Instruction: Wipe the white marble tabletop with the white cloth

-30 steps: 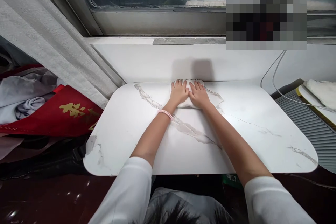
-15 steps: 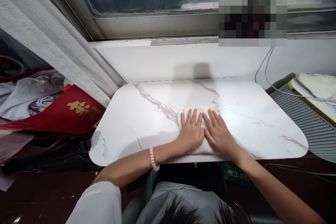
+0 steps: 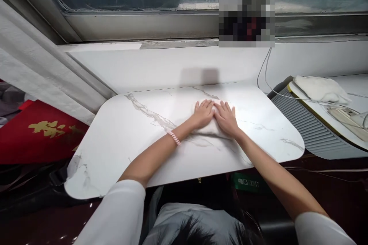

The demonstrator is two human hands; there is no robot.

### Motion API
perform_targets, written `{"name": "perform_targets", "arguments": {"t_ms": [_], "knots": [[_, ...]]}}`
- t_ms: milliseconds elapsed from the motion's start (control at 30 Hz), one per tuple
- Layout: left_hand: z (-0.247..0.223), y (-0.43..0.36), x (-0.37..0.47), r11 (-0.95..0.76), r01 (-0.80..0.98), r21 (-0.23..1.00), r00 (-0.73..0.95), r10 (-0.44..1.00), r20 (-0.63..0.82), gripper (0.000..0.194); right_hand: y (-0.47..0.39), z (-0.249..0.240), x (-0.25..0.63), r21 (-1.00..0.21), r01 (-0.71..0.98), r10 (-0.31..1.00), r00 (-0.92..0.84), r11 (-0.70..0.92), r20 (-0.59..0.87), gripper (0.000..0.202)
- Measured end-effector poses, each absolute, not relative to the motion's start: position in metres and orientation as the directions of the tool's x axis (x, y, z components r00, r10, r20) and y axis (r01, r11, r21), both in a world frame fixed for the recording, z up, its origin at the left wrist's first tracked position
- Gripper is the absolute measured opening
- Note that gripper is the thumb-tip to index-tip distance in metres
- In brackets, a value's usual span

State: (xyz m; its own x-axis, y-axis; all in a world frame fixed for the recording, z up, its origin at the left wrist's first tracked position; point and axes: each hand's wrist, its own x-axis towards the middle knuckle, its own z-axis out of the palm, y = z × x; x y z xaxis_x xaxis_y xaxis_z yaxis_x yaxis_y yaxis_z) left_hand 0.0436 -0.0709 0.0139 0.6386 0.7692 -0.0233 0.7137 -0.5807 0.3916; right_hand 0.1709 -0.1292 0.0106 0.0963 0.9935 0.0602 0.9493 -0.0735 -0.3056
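Note:
A folded white cloth (image 3: 215, 129) lies on the marble-patterned white tabletop (image 3: 115, 141), toward its back edge. My left hand (image 3: 203, 114) presses palm down on the cloth's left part, fingers stretched away from me, with a pink coiled band on the wrist. On the cloth's right part rests my right hand (image 3: 226, 118), also flat, its fingers slightly apart. The two thumbs come close together over the middle. Beneath my palms, part of the cloth is hidden.
Behind the tabletop stand a white wall and a window; a blurred-out object (image 3: 246, 23) is on the sill. A grey ribbed cabinet (image 3: 310, 122) with another white cloth (image 3: 320, 89) is at right, cables (image 3: 266, 71) hanging beside it. A red bag (image 3: 43, 134) lies at left.
Both hands have moved away from me with the cloth, from near the tabletop's front edge toward the back. The view has turned slightly to the right.

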Motion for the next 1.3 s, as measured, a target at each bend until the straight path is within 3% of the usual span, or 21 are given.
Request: {"name": "perform_targets", "arguments": {"t_ms": [167, 367, 500, 667, 867, 1000, 1167, 1300], "knots": [[0.01, -0.014, 0.072, -0.534, 0.756, 0.379, 0.527, 0.84, 0.131, 0.05, -0.054, 0.007, 0.201, -0.279, 0.96, 0.987, 0.024, 0.021, 0.156, 0.052], [0.007, 0.003, 0.091, -0.474, 0.805, 0.357, 0.449, 0.88, 0.155, 0.049, -0.026, 0.002, 0.22, -0.278, 0.957, 0.977, -0.02, 0.081, 0.214, 0.051], [0.007, -0.018, 0.087, -0.499, 0.804, 0.322, 0.485, 0.865, 0.13, 0.052, -0.051, 0.002, 0.214, -0.231, 0.972, 0.987, -0.007, 0.045, 0.163, 0.055], [0.008, -0.086, 0.078, -0.497, 0.804, 0.326, 0.496, 0.863, 0.095, 0.054, -0.121, 0.0, 0.213, -0.188, 0.974, 0.984, -0.1, 0.128, 0.15, 0.056], [0.02, -0.178, 0.058, -0.6, 0.684, 0.415, 0.684, 0.725, -0.078, 0.059, -0.229, -0.002, 0.211, -0.14, 0.976, 0.971, -0.136, 0.165, 0.196, 0.056], [0.026, -0.214, 0.053, -0.617, 0.626, 0.477, 0.741, 0.662, -0.116, 0.062, -0.274, 0.003, 0.215, -0.137, 0.979, 0.981, -0.133, 0.153, 0.143, 0.058], [0.021, -0.202, 0.074, -0.619, 0.628, 0.472, 0.745, 0.654, -0.132, 0.063, -0.262, 0.007, 0.235, -0.162, 0.982, 0.995, -0.099, 0.098, 0.001, 0.058], [0.015, -0.145, 0.106, -0.625, 0.661, 0.415, 0.719, 0.686, -0.112, 0.063, -0.209, 0.004, 0.256, -0.178, 0.983, 0.999, -0.033, 0.04, 0.04, 0.059]]}}
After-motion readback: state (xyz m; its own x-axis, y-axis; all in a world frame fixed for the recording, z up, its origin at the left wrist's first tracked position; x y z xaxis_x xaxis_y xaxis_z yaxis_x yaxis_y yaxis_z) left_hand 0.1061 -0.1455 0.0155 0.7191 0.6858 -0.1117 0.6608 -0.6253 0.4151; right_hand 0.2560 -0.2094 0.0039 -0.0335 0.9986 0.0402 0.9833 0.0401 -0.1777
